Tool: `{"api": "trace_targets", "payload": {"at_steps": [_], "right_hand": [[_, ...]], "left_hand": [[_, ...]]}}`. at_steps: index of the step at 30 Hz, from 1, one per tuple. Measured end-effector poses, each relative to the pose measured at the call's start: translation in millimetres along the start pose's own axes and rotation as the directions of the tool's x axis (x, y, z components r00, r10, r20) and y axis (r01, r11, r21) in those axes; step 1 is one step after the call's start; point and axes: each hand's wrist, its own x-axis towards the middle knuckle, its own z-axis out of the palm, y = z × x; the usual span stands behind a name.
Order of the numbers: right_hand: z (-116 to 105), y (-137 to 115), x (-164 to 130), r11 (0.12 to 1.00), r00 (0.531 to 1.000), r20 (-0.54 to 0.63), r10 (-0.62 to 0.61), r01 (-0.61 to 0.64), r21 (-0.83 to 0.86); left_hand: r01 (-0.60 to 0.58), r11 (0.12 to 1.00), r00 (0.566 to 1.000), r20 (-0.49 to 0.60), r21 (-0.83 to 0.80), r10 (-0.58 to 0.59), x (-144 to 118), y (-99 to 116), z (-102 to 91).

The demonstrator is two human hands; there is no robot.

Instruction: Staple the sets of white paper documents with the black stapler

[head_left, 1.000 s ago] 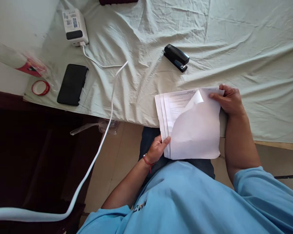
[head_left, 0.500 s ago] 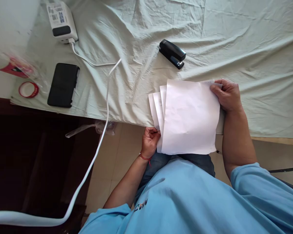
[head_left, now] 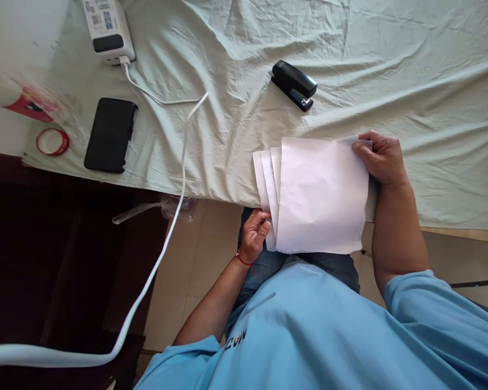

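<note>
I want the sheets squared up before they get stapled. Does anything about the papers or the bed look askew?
Yes. The papers are fanned out: three edges stagger at the left by the left hand, while the right hand pinches the far corner. They overhang the bed's edge. The stapler lies apart on the wrinkled sheet.

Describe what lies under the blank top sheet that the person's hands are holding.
Under the top sheet, edges of more sheets fan out at its left, held by the left hand and right hand. Their faces are covered, so any print stays unseen.
</note>
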Motion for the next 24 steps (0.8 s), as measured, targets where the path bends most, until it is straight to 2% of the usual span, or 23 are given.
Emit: {"api": "trace_targets", "payload": {"at_steps": [4, 10, 14, 18, 24], "right_hand": [[1.9, -0.6, -0.5, 1.0, 1.0, -0.007, -0.003, 0.003, 0.0], [2.1, -4.6, 0.3, 0.994, 0.996, -0.031, -0.087, 0.085, -0.064], [1.4, -3.3, 1.4, 0.996, 0.999, 0.002, -0.046, 0.046, -0.07], [3.2, -1.8, 2.0, 0.997, 0.997, -0.006, -0.074, 0.074, 0.009], [5.8, -5.7, 0.7, 0.999, 1.0, -0.009, -0.018, 0.018, -0.03]], "left_hand": [[-0.025, 0.997, 1.0, 0.009, 0.068, 0.024, 2.2, 2.5, 3.2], [0.11, 0.993, 0.99, -0.082, -0.034, -0.113, 1.9, 4.0, 7.2], [0.117, 0.993, 0.981, -0.154, -0.006, -0.116, 1.0, 4.6, 12.5], [0.083, 0.991, 0.965, -0.238, -0.108, -0.107, -1.2, -1.1, 20.8], [-0.001, 1.0, 0.991, -0.137, 0.024, 0.004, -3.9, 1.2, 15.0]]}}
